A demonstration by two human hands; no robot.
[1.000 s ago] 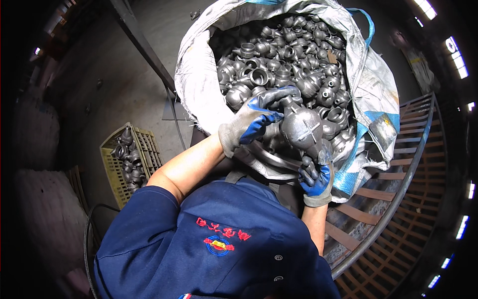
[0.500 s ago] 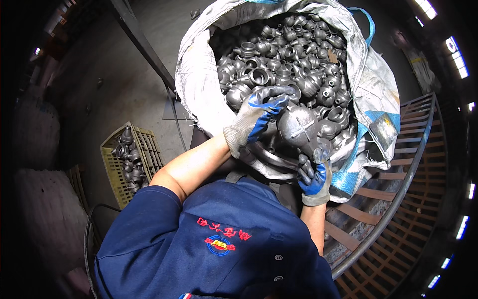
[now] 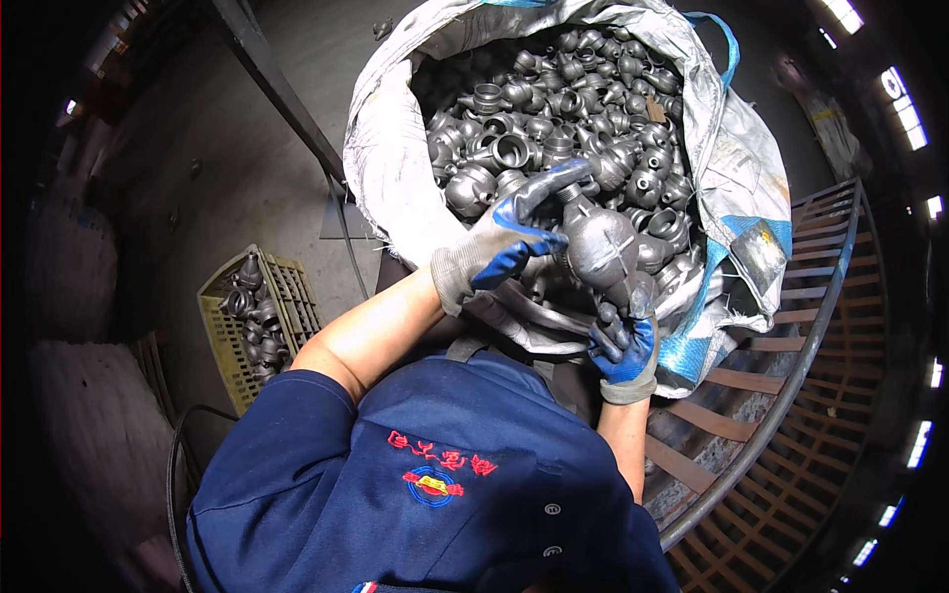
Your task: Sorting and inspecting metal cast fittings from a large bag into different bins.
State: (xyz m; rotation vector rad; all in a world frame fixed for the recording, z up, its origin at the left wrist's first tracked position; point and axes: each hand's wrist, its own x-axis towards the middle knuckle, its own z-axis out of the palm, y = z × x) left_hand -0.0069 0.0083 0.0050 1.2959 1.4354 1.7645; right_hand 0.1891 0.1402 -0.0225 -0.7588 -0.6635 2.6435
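"Fingers of the left hand (image 3: pixel 509 237) have spread since half a second ago, and the casting (image 3: pixel 600 247) has turned, its upper neck showing more clearly."

"Which hand carries it?"

"Right hand (image 3: pixel 625 346), closed around the lower stem. The left stands wide, thumb at the casting's side; whether it touches, I can't tell."

"Where is it exactly?"

"Over the near side of the bag (image 3: pixel 390 148)."

"So what's done, what's left?"

"One casting is up in hand. Plenty remain in the bag, in a big heap (image 3: pixel 559 114). Several similar parts already lie in the crate (image 3: pixel 297 301) at the person's left."
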